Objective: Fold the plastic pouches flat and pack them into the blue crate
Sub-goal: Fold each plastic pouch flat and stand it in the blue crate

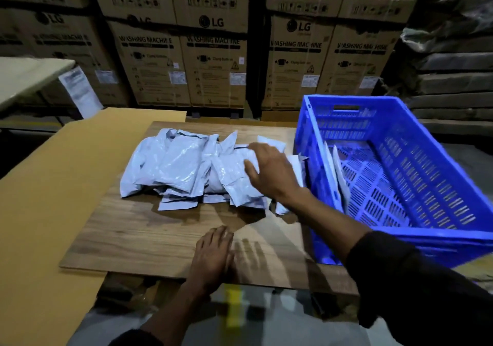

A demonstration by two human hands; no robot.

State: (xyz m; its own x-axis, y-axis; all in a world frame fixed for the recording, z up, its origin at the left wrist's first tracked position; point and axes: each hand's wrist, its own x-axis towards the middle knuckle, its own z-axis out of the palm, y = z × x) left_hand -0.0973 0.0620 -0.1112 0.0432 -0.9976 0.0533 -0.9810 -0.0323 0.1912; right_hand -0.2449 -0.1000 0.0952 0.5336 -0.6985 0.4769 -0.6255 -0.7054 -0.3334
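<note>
A heap of grey plastic pouches [192, 169] is lying on the far half of a wooden board [149, 236], just left of the blue crate [416, 175]. A few folded pouches [336, 175] are standing on edge inside the crate against its left wall. The right hand [269, 171] is reaching over the right end of the heap, fingers spread and resting on the top pouch, not pinching it. The left hand [212, 259] is lying flat on the board near its front edge, fingers straight and together, holding nothing. Brown cardboard sheet [53, 199] is sitting under the board. Stacked washing machine boxes [213, 52] are standing behind.
</note>
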